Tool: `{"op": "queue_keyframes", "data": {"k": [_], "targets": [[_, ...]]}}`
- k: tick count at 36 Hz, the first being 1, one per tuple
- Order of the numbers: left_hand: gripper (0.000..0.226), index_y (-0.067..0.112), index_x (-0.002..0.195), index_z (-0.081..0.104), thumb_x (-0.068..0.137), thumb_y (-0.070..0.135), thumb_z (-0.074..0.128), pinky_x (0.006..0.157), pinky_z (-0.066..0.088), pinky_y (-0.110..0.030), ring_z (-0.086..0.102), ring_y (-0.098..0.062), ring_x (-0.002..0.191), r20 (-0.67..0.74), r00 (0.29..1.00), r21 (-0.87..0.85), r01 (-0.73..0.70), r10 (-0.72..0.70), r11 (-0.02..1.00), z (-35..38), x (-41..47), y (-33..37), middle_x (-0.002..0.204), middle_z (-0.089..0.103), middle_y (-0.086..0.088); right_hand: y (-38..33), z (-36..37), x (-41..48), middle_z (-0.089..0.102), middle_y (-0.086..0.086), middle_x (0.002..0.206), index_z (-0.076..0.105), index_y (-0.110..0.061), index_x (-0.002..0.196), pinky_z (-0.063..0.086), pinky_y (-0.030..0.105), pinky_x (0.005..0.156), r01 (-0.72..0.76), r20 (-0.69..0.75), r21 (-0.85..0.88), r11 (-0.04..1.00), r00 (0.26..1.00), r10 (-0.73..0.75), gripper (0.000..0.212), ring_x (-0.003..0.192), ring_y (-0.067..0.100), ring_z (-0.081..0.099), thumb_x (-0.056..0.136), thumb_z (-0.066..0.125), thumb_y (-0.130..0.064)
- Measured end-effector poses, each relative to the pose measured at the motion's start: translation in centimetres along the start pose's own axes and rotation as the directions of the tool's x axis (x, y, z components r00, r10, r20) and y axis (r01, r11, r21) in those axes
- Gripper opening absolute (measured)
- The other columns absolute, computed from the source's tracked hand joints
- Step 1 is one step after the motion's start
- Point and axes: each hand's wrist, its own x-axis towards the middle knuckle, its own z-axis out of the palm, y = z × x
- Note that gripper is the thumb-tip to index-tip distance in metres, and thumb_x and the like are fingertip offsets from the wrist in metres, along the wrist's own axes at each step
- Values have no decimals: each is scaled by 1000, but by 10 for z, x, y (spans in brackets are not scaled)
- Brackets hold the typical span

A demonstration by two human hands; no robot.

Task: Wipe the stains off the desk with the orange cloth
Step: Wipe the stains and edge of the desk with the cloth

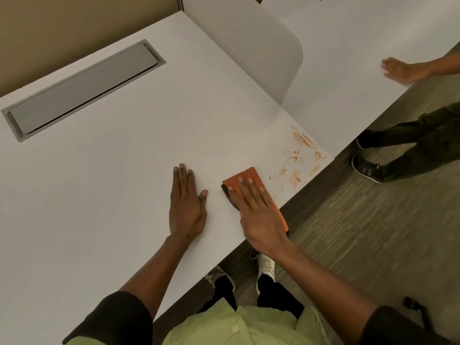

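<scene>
Orange cloth mostly hidden under right hand (flat); stains uncovered.

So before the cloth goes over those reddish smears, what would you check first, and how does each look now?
1. Orange cloth lies flat under the right hand: ok.
2. Left hand rests flat on the desk, clear of the wiping path: ok.
3. Stains in view, just right of the cloth: ok.
4. Stains removed: not ok, none wiped yet.
5. Cloth damp enough: cannot tell.
6. Another person's hand is away from the smears: ok.
</scene>
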Motion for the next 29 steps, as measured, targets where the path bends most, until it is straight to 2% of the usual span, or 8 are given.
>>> {"op": "queue_keyframes", "data": {"k": [9,14,18,21,25,29], "targets": [[72,13,172,2,115,44,33,134,0,-35,-19,-13,165,6,1000,42,8,-8,999,-2,0,6,180,-15,2,30,-11,88,-2,14,175,1,-17,167,7,50,132,-217,-62,34,976,974,218,81,162,34,-4,100,47,-16],[72,16,172,0,115,44,33,134,2,-36,-19,-11,165,1,999,38,40,-40,998,0,-1,7,180,-16,5,-8,1,35,-7,14,174,1,-17,167,5,52,131,-180,-71,142,973,979,191,88,161,35,-9,96,53,-9],[72,16,172,0,115,44,34,135,3,-37,-19,-11,165,-3,999,40,39,-39,998,2,0,6,180,-16,5,-14,6,-5,-9,13,174,-2,-20,167,9,53,131,-152,-49,115,982,986,159,92,161,34,-11,95,54,-6],[73,15,172,0,115,45,33,135,3,-38,-20,-12,165,3,999,53,36,-37,998,1,0,7,180,-16,4,12,1,16,-6,12,175,-1,-20,167,10,52,131,-164,-80,116,980,981,174,89,161,33,-10,96,52,-4],[72,12,172,2,115,44,31,135,2,-38,-19,-14,165,6,1000,86,25,-26,996,0,0,7,180,-15,1,46,-10,61,4,14,175,11,-17,167,10,52,131,-176,-103,155,972,976,193,85,161,34,-3,94,53,-1],[71,11,171,1,115,43,30,135,2,-38,-19,-14,165,0,1000,107,31,-31,994,2,0,10,180,-15,0,38,-5,52,9,12,175,17,-17,166,8,51,132,-117,-159,196,973,976,150,84,162,32,-1,93,53,4]]}}
